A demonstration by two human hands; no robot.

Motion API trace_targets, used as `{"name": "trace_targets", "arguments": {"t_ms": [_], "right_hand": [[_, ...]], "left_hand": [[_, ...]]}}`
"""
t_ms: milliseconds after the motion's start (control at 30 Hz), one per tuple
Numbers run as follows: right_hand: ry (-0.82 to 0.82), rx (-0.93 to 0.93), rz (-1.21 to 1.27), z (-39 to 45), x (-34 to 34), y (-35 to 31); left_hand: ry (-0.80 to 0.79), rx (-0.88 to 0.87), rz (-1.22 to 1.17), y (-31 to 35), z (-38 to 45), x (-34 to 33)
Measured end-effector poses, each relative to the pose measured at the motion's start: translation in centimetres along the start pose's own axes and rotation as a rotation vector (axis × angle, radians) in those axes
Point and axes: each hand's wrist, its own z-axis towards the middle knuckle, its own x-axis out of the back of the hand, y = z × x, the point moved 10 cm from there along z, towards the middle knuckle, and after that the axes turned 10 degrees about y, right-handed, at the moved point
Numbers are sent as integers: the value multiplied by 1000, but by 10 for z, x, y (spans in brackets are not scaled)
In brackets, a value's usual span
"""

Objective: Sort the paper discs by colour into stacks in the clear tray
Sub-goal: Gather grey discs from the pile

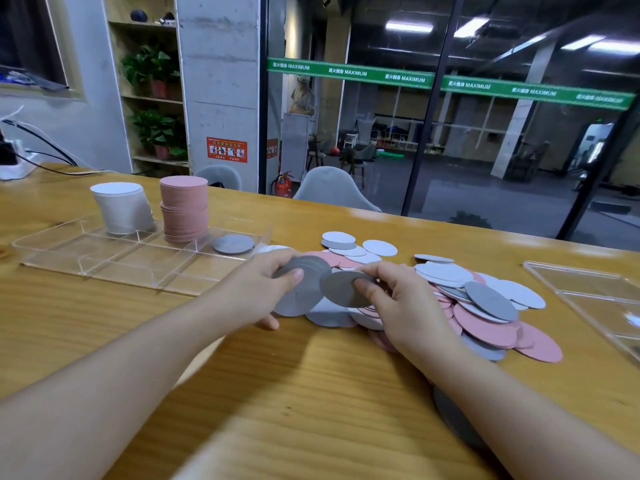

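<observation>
Two hands (263, 289) (398, 299) pinching grey discs (341, 289), wood table (311, 393), glass wall (450, 133) behind, gym rm

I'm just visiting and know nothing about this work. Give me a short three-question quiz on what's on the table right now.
1. True or false: the pink stack in the clear tray stands taller than the grey stack.
2. What colour are the discs in the left hand and right hand?
3. The loose pile lies where? A) inside the tray B) on the table, right of the tray C) on a chair

Key: 1 true; 2 grey; 3 B
</observation>
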Motion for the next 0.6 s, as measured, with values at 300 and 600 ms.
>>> {"name": "trace_targets", "arguments": {"t_ms": [300, 600], "right_hand": [[28, -35, 88, -5, -11, 3], [-183, 94, -395, -2, -40, 15]], "left_hand": [[-144, -149, 99, 18, -15, -26], [263, -82, 76, 0, 0, 23]]}}
